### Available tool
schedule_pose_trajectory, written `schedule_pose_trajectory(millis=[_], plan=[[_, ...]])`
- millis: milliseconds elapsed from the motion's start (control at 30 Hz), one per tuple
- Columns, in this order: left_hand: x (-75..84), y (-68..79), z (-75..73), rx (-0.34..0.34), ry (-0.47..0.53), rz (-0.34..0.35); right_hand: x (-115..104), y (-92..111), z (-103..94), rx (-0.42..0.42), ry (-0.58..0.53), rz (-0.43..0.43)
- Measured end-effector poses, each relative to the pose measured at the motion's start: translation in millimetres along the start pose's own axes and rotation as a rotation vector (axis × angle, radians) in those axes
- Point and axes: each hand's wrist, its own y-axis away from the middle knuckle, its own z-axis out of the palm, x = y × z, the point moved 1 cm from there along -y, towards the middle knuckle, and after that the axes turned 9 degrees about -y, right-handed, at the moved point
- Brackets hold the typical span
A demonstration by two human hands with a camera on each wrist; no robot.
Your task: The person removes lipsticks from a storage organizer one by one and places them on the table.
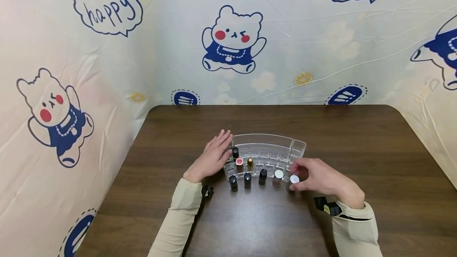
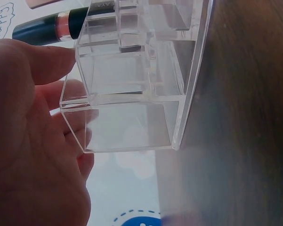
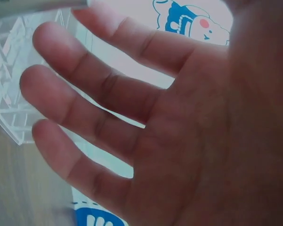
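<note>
A clear stepped acrylic organizer (image 1: 264, 140) stands on the table. My left hand (image 1: 212, 158) lies along its left end with straight fingers; in the left wrist view the thumb (image 2: 49, 61) touches its edge near a dark lipstick tube (image 2: 42, 28). With thumb and index finger my right hand (image 1: 319, 175) pinches a white-topped lipstick (image 1: 294, 179) at the organizer's front right. The other right fingers (image 3: 94, 103) spread apart. In the organizer's left part are a black-capped tube (image 1: 235, 152), a red-and-white-topped tube (image 1: 239, 165) and a gold tube (image 1: 250, 164).
Along the organizer's front stand a white-topped tube (image 1: 277, 178) and black tubes (image 1: 262, 177), two of them further left. The brown wooden table (image 1: 250, 225) reaches back to a printed cloth (image 1: 292, 43) that hangs behind and at both sides.
</note>
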Motion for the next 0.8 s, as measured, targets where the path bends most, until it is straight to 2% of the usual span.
schedule_pose_trajectory(millis=[167,267,533,800], plan=[[0.1,0.4,-0.3,-0.01,-0.007,-0.003,0.9,3.7,-4.0,0.045,0.022,0.009],[0.0,0.6,-0.5,-0.016,0.003,-0.004,0.2,5.2,-6.7,0.091,0.036,-0.014],[0.0,2.6,-3.4,-0.026,0.045,-0.001,-10.8,3.2,-6.4,0.276,0.102,-0.145],[-0.7,3.8,-6.0,-0.02,0.062,0.012,-33.8,-11.0,0.3,0.454,0.132,-0.255]])
